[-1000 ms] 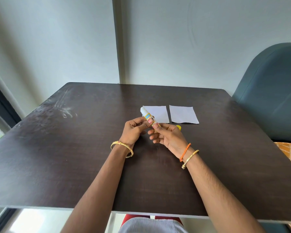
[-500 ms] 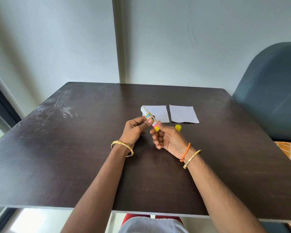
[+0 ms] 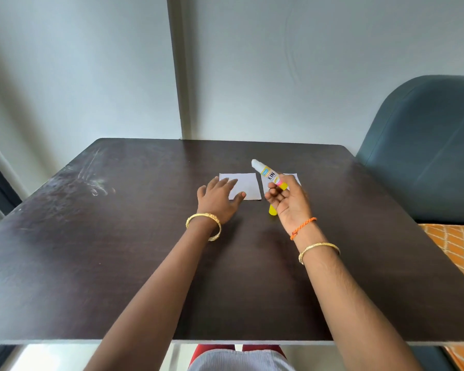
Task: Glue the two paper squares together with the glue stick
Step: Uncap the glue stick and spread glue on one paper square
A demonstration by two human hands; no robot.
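Two hands over a dark table (image 3: 118,263), right hand (image 3: 287,202) pinching an uncapped glue stick (image 3: 269,174) above the right paper square (image 3: 295,178), left hand (image 3: 219,199) flat, fingers spread on the left paper square (image 3: 248,186), yellow cap (image 3: 272,210) beside the right palm.

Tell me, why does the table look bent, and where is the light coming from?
Head view: a wide-angle lens makes the dark table fan out toward the viewer and curves the wall lines. Daylight seems to enter from the lower left, leaving a pale sheen on the tabletop there. Shadows are soft; the glue stick in the right hand is sharp enough to read letters.
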